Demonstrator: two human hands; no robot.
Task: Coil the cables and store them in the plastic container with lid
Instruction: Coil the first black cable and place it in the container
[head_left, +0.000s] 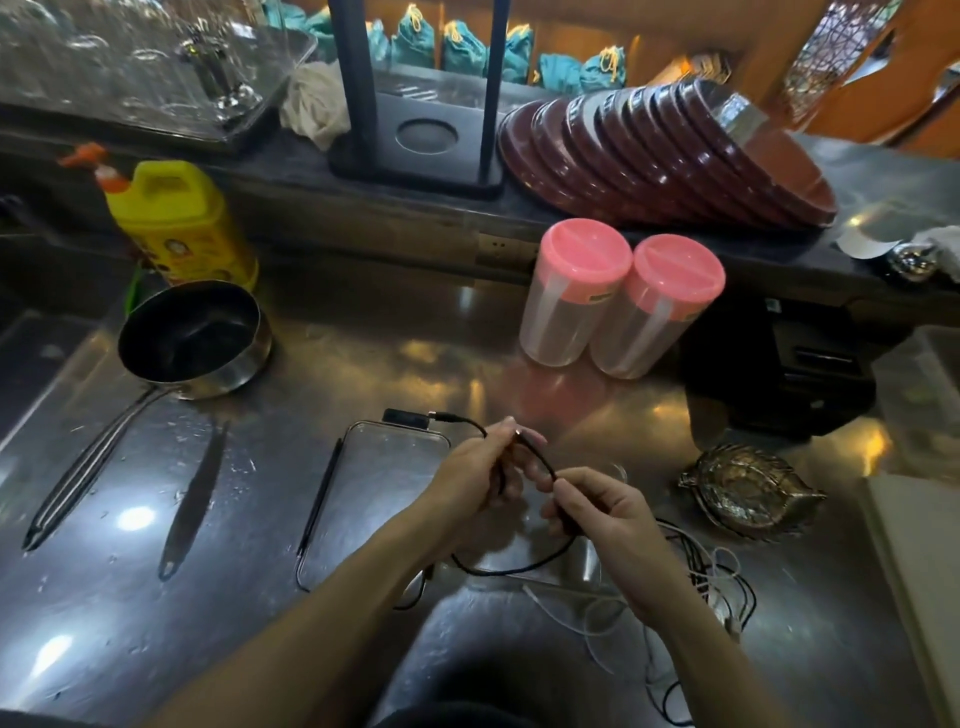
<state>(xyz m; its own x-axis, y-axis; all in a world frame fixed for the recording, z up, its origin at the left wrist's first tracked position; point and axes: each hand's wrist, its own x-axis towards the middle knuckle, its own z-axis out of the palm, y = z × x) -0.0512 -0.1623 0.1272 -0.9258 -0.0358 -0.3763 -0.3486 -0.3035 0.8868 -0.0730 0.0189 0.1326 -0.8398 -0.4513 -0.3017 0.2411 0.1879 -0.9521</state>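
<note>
Left hand: fingers curled round a loop of black cable, above the steel counter.
Right hand: pinching the same cable just beside the left.
Cable: hanging in a slack arc beneath both hands.
Lid: clear, flat, left of hands.
Loose cables: tangled, right.
Pink-lidded jars: behind, upright, touching.

Both hands, left and right, raised together, fingers curled, pinching.
</note>
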